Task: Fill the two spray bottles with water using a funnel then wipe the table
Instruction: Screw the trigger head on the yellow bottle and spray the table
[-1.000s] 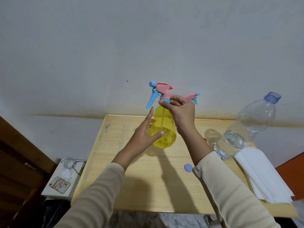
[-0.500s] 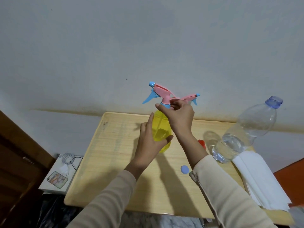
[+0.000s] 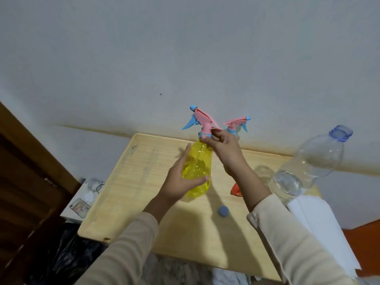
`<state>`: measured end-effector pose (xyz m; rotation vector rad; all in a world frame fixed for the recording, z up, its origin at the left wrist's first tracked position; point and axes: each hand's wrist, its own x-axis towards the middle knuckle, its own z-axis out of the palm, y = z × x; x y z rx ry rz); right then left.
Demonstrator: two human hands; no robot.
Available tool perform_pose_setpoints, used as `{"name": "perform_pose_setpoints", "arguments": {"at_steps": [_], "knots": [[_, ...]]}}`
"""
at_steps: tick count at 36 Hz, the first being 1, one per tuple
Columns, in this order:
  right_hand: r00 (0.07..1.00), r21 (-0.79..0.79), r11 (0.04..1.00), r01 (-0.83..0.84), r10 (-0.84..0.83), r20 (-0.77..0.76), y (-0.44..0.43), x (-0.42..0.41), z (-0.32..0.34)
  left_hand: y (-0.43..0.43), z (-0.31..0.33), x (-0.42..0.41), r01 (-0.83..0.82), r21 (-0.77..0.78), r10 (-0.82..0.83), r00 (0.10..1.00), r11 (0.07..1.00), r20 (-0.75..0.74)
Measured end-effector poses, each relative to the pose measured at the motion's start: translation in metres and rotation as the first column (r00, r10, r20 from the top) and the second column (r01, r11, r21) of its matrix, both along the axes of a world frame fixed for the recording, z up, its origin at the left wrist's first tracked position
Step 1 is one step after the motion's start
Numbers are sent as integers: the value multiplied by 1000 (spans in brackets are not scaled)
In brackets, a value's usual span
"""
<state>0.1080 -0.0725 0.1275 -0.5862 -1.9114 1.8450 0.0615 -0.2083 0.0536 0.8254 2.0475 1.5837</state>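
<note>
Left hand [image 3: 181, 182] wraps the translucent yellow plastic spray bottle [image 3: 198, 167], mid-table near the far edge; right hand [image 3: 223, 145] fingers pinch its blue collar [image 3: 204, 134]. Recommend: brace body, twist collar squarely.

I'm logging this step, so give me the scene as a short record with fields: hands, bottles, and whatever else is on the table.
left hand: holds the yellow bottle by its body
right hand: fingers at the spray head collar
second spray head: behind the right hand, its bottle hidden
water bottle: uncapped, partly full, right side
blue cap: lies on the table
orange thing: mostly hidden by the right arm
paper: right table edge
</note>
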Motion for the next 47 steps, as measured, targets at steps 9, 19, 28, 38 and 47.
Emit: {"name": "perform_pose_setpoints", "arguments": {"at_steps": [9,19,28,38,47], "knots": [[997,162,984,72,-73,-2,7,31,-10,10,-9,41,-56,-100,47,995,993,-91],[998,311,950,-18,34,-49,8,48,-8,5,-11,70,-35,-45,34,999,998,-25],[993,160,987,-22,40,-113,-21,29,-23,-23,-13,79,41,-138,-37,999,990,33],[992,123,992,38,-23,-121,-43,4,-22,-59,8,34,42,-472,-137,976,881,-168],[997,234,969,77,-76,-11,-52,-14,-47,-95,-11,-41,-23,-816,-149,980,578,-133]]}}
